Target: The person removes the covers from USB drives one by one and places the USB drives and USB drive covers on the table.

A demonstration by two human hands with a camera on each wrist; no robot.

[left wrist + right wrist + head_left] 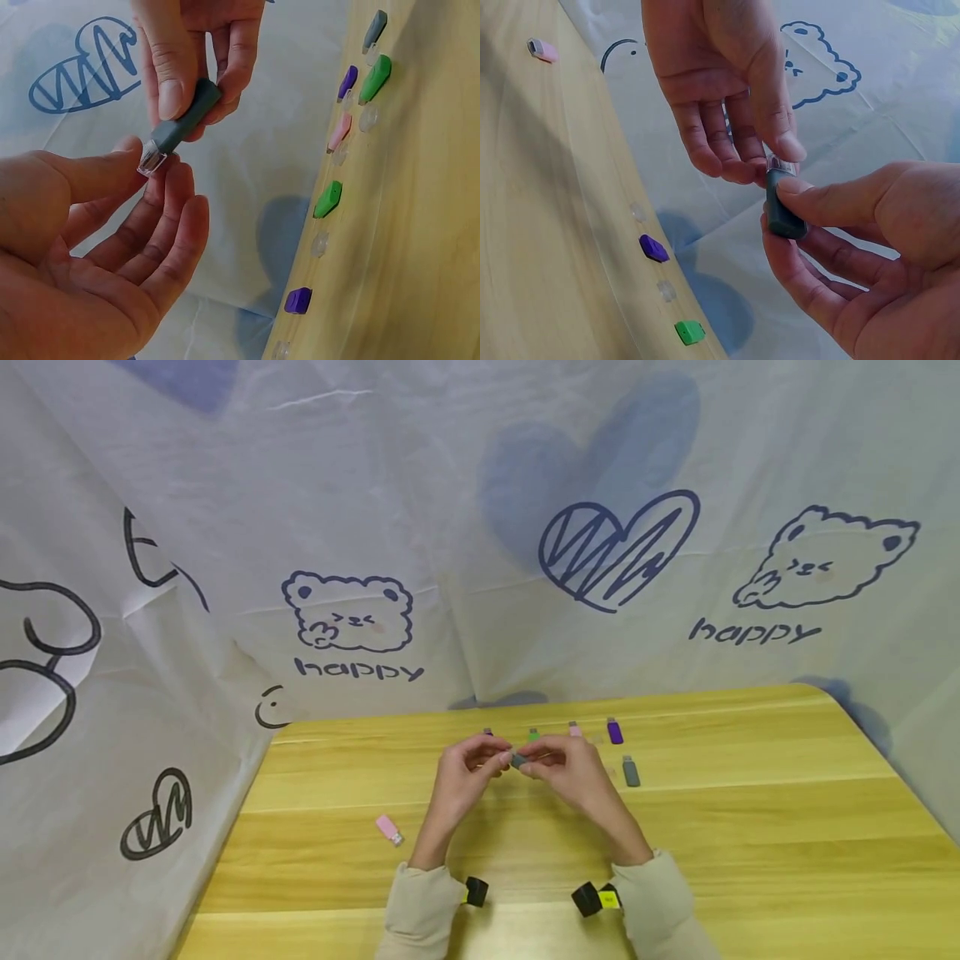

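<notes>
— Grey item, where held?
— Grey USB stick (186,118), body pinched between thumb and fingers of the right hand (577,772), above the desk (750,827) toward its far edge.
— Left hand (467,772)?
— Thumb and fingers grasp the stick's clear cap (152,160).
— Other stock?
— Purple stick (615,732), second grey stick (631,771), green stick (328,199) along the far edge; pink stick (389,829) nearer the left edge.

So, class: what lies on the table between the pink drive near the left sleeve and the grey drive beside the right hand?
In the head view, only the two hands stand between the pink drive and the grey drive; the tabletop there looks bare.
</notes>
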